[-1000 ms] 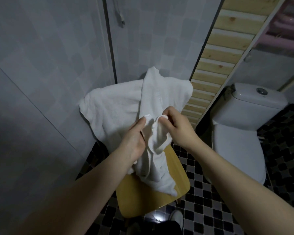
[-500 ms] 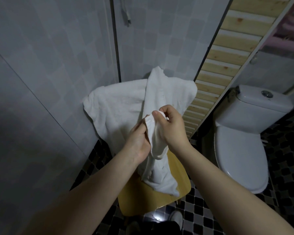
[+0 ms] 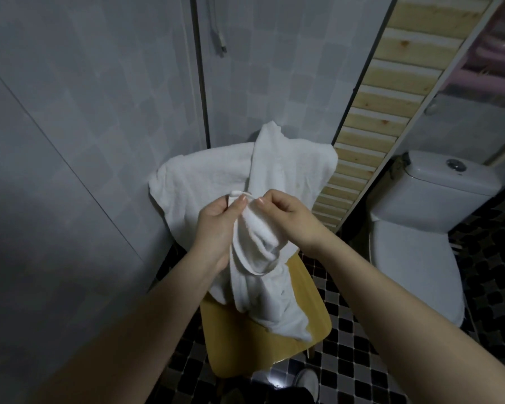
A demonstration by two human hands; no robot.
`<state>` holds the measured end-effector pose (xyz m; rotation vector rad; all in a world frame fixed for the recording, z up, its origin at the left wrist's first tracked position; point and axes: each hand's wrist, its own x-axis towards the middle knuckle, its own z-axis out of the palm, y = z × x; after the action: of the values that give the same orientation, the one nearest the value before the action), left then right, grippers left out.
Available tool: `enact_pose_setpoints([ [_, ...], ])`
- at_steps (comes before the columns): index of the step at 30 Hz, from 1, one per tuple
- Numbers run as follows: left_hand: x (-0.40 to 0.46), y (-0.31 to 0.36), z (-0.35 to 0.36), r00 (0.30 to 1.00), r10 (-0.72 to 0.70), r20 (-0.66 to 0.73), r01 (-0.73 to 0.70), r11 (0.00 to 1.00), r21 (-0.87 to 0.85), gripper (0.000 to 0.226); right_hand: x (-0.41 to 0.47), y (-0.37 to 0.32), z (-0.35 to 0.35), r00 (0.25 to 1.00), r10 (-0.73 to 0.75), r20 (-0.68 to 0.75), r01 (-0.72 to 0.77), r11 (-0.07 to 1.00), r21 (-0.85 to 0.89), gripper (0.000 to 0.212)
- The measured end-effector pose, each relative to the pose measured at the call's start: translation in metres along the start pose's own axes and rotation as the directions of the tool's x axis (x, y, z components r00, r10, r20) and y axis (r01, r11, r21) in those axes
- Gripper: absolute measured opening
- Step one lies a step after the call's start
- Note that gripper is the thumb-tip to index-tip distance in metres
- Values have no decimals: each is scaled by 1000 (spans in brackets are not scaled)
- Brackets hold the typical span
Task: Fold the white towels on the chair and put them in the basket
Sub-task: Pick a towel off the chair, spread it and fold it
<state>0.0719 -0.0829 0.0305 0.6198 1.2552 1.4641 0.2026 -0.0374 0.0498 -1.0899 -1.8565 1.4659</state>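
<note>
A wooden chair [image 3: 263,349] stands against the tiled wall. A large white towel [image 3: 204,176] is draped over its backrest. A second white towel [image 3: 263,275] hangs bunched from my hands down onto the seat, its upper part running up over the backrest. My left hand [image 3: 216,225] pinches its top edge between thumb and fingers. My right hand [image 3: 286,217] pinches the same edge right beside it, fingertips almost touching the left. No basket is in view.
A white toilet [image 3: 420,228] stands to the right of the chair. A slatted wooden panel [image 3: 373,112] leans between them. Grey tiled walls close the left and back. The floor [image 3: 493,287] has black-and-white checks. A shoe [image 3: 305,381] shows below the seat.
Both hands have worked along the towel's top edge and lifted it slightly; the left thumb now sits on top of the edge. The view has shifted a little.
</note>
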Motion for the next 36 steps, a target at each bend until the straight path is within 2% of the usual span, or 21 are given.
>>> enact_pose_setpoints([
  [2, 3, 19, 5, 996, 77, 32, -78, 997, 20, 18, 1, -10, -11, 990, 24, 137, -36, 996, 86, 21],
  [4, 7, 41, 12, 986, 155, 65, -155, 988, 8, 21, 3, -24, -23, 964, 62, 258, -85, 993, 79, 17],
  [8, 11, 90, 28, 956, 266, 125, -258, 963, -78, 25, 15, -54, -44, 915, 146, 376, -75, 978, -196, 11],
  [12, 9, 131, 38, 928, 356, 111, -336, 928, -161, 25, 34, -76, -66, 972, 62, 227, 84, 808, -584, 28],
  [14, 9, 151, 40, 911, 402, 96, -378, 904, -198, 23, 38, -92, -80, 991, -62, 121, 126, 755, -644, 29],
  [16, 10, 171, 42, 891, 450, 53, -431, 878, -207, 21, 39, -115, -91, 969, -243, -49, 162, 772, -615, 28],
  [17, 10, 181, 44, 879, 476, 31, -461, 865, -196, 20, 40, -126, -96, 919, -357, -166, 195, 779, -596, 28],
  [19, 9, 198, 47, 853, 522, 15, -514, 844, -154, 19, 40, -144, -98, 737, -553, -388, 307, 786, -536, 30],
  [20, 9, 205, 48, 843, 538, 15, -533, 837, -124, 18, 38, -151, -96, 663, -593, -457, 389, 794, -466, 29],
  [21, 9, 210, 47, 836, 549, 6, -546, 832, -99, 18, 36, -154, -93, 650, -588, -481, 456, 808, -373, 28],
  [22, 10, 215, 46, 830, 558, -14, -557, 826, -86, 19, 32, -155, -92, 702, -558, -442, 484, 829, -279, 27],
  [23, 10, 218, 44, 830, 556, -44, -558, 826, -81, 21, 28, -152, -92, 802, -499, -328, 458, 867, -199, 27],
  [24, 11, 220, 43, 835, 545, -75, -550, 831, -78, 22, 25, -148, -95, 902, -401, -161, 380, 914, -143, 25],
  [25, 11, 219, 43, 842, 530, -99, -537, 841, -69, 23, 21, -143, -98, 960, -277, 27, 279, 953, -116, 21],
  [26, 10, 217, 44, 850, 515, -112, -523, 851, -53, 24, 17, -138, -100, 969, -159, 187, 183, 976, -116, 16],
  [28, 7, 213, 49, 862, 495, -111, -500, 866, -22, 25, 14, -130, -100, 938, -46, 344, 81, 993, -88, 18],
  [31, 3, 214, 53, 870, 482, -108, -485, 874, -10, 23, 11, -127, -102, 920, -9, 392, 0, 1000, 24, 27],
  [32, 3, 215, 52, 870, 481, -111, -485, 875, -4, 22, 10, -128, -102, 922, -2, 388, 11, 1000, -21, 24],
  [34, 2, 214, 52, 874, 476, -95, -478, 878, 5, 20, 13, -133, -105, 968, -6, 249, 97, 930, -354, 7],
  [35, 1, 211, 52, 878, 471, -81, -473, 881, -4, 19, 17, -136, -106, 993, -67, 92, 107, 822, -559, 6],
  [36, 0, 206, 52, 880, 469, -68, -472, 881, -22, 17, 23, -138, -108, 976, -207, -68, 99, 700, -707, 10],
])
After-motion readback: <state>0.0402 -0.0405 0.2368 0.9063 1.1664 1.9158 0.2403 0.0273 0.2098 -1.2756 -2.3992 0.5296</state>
